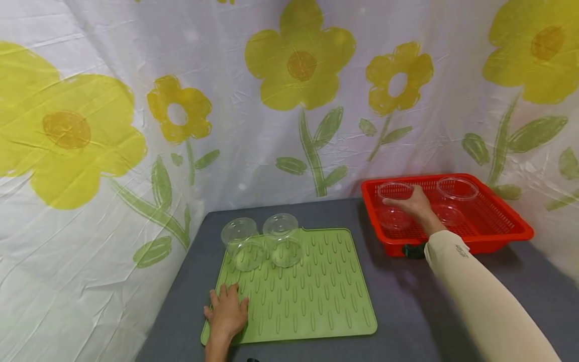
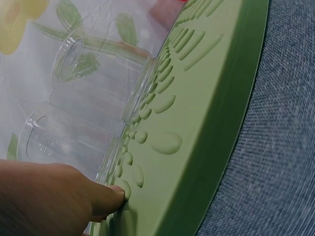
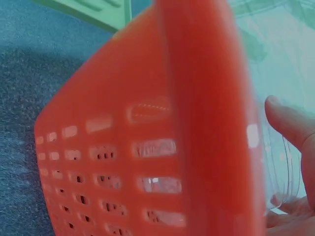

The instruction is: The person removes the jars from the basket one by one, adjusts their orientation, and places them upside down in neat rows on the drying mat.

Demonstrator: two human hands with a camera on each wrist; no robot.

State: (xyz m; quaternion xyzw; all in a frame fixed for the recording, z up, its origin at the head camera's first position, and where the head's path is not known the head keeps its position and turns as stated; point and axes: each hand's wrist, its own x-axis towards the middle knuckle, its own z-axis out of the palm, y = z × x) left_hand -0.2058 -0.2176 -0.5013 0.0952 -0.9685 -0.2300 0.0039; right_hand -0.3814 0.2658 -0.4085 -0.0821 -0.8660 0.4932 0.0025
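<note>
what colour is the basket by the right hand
Red; the basket shows best in the head view.

Basket (image 1: 490, 245) around R hand (image 1: 415, 205): red, slot-patterned. Container (image 1: 392, 213) in R grip: clear. Mat (image 1: 316, 296) under L hand (image 1: 226, 314): lt green, raised ovals. Table (image 1: 398, 301) beneath: dk grey. Backdrop (image 1: 235, 151) beyond both: white w/ yellow flowers (image 1: 276, 55), green leaves (image 1: 330, 125).

clear jar (image 1: 392, 215): held by right hand (image 1: 417, 206), in red basket (image 1: 486, 245) | green mat (image 1: 316, 301): flat, under left hand (image 1: 226, 312)
</note>
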